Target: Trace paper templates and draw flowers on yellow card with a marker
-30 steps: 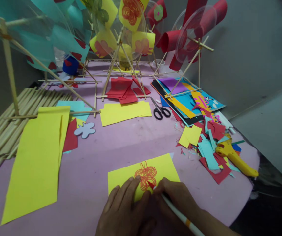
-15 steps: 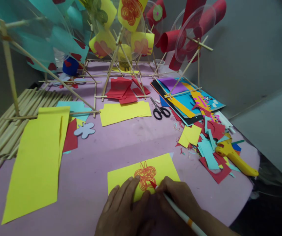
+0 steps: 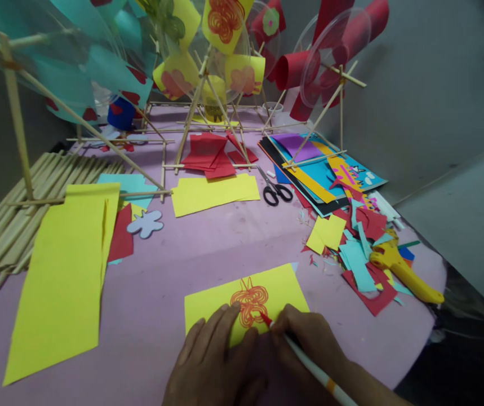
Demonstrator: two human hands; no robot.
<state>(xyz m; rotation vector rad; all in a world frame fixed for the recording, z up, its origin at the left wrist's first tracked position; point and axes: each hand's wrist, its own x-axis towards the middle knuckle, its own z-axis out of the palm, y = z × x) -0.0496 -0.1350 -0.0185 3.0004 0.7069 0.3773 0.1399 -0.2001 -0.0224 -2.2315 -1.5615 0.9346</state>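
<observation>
A yellow paper piece point(image 3: 208, 301) lies on the table in front of me, with a red butterfly drawing point(image 3: 249, 304) made of looping lines. My left hand point(image 3: 214, 355) rests flat on the paper's lower left, fingers stretched and a fingertip touching the drawing's left edge. In my right hand point(image 3: 305, 332) is a white marker pen point(image 3: 313, 369) with a red tip, gripped between thumb and fingers. Its tip is on the butterfly's lower right wing. The paper's lower edge is hidden by both hands.
Long yellow sheets point(image 3: 62, 282) and wooden sticks point(image 3: 26, 214) lie left, near a grey butterfly cutout point(image 3: 145, 224). Black-handled scissors point(image 3: 276, 193) lie beyond the paper. Paper scraps point(image 3: 358, 265) and a yellow glue gun point(image 3: 406, 270) sit right. Stick-framed pinwheels point(image 3: 203, 73) stand behind.
The marker tip has shifted slightly to the right within the lower right wing, my right hand moving with it. My left hand and the paper stay put.
</observation>
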